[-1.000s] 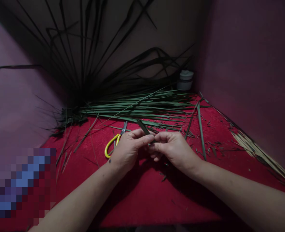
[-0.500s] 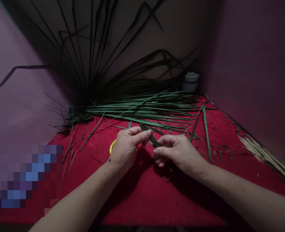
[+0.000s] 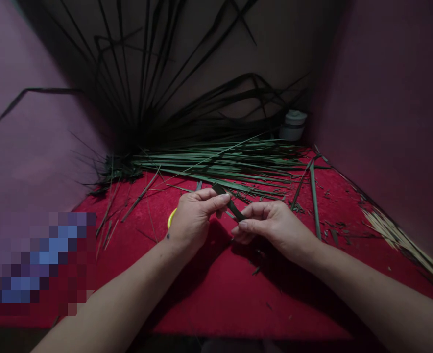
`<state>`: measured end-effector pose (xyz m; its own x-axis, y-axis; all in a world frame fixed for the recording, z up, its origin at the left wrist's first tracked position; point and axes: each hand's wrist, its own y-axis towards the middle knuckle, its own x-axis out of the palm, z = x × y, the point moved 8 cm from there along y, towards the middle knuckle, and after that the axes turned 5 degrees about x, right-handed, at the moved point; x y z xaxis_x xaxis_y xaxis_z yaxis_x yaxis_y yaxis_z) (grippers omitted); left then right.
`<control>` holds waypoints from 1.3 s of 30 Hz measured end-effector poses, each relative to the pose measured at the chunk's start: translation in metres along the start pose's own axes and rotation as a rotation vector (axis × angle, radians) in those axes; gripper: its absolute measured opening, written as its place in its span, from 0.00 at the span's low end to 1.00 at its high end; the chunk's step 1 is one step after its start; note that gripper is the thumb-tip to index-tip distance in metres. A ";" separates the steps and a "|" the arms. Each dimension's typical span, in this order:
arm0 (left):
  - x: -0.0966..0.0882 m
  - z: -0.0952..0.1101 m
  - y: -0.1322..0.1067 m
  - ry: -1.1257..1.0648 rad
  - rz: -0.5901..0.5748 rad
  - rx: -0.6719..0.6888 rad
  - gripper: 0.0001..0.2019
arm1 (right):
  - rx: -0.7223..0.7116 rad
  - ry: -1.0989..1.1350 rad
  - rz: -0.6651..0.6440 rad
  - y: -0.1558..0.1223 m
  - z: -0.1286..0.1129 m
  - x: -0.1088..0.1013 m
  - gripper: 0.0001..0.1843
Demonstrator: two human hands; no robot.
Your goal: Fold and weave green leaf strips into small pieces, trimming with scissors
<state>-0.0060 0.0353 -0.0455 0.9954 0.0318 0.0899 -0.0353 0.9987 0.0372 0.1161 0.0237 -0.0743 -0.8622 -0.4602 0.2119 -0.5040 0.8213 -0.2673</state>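
Head view, single frame: both hands work low over a red cloth (image 3: 216, 294) spread in a corner between dull pink walls. Left hand (image 3: 192, 220) has thumb and forefinger pinched shut on the upper end of a short dark green leaf strip (image 3: 230, 205); right hand (image 3: 271, 226) pinches the lower end, fingers curled in. Strip runs slanted between the two hands, held just above the cloth, hands near each other but not touching. Yellow scissors (image 3: 171, 218) lie on the cloth behind the left hand, mostly hidden by it; only a bit of handle and blade show. Long green leaves (image 3: 220, 164) lie in a flat pile across the cloth beyond the hands, with darker leaves fanning up the wall behind. White jar (image 3: 292, 124) stands in the far right corner. Pale dry strips (image 3: 400, 240) lie along the right edge. Small leaf trimmings are scattered on the cloth at right.
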 end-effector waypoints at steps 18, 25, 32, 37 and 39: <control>0.006 -0.005 -0.005 -0.033 -0.004 -0.054 0.09 | -0.048 -0.061 0.060 -0.002 -0.007 0.000 0.10; 0.027 -0.009 -0.013 -0.159 -0.106 -0.063 0.06 | -0.116 -0.011 0.096 -0.003 -0.015 0.003 0.13; -0.029 0.044 -0.002 0.512 -0.025 0.120 0.13 | 0.003 0.110 0.093 -0.002 -0.005 -0.009 0.13; -0.065 0.024 0.003 1.367 -0.151 0.014 0.10 | 0.011 0.146 0.054 0.002 -0.004 -0.017 0.11; -0.070 0.013 0.003 1.446 -0.170 -0.035 0.06 | 0.013 0.165 0.031 0.003 -0.003 -0.019 0.11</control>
<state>-0.0774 0.0358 -0.0389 0.2063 -0.0935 -0.9740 0.0706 0.9942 -0.0805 0.1308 0.0357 -0.0761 -0.8578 -0.3720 0.3547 -0.4788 0.8294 -0.2879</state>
